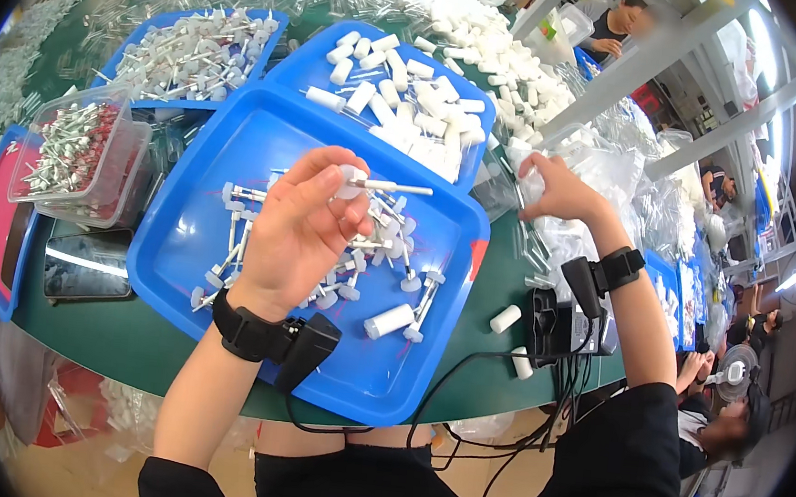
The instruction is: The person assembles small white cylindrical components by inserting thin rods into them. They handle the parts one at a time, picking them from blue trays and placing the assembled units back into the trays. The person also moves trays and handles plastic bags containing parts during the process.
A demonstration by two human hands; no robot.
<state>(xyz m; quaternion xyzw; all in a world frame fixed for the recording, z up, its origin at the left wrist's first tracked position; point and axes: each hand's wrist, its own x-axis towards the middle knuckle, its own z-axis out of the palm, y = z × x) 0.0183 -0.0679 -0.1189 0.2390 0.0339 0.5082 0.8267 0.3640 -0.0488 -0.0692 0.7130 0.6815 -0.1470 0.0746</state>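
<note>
Over the blue tray (198, 181), my left hand (299, 229) is closed on a white applicator wand (399, 188). The wand's thin stem points right, and a round whitish collar sits between my fingertips. My right hand (566, 190) is raised at the right of the tray, with thumb and fingers apart. It is close to several clear plastic tubes (534, 247). Beneath my left hand, similar wands with pale collars (399, 239) lie loose in the tray. Among them is a white cylindrical cap (389, 321), near the tray's front.
A second blue tray (342, 30) behind holds white caps (389, 94); another holds wands (192, 51). At left are a clear tub (72, 155) of small parts and a phone (88, 265). A black device (553, 326) with cables stands at right. Co-workers (615, 30) are farther back.
</note>
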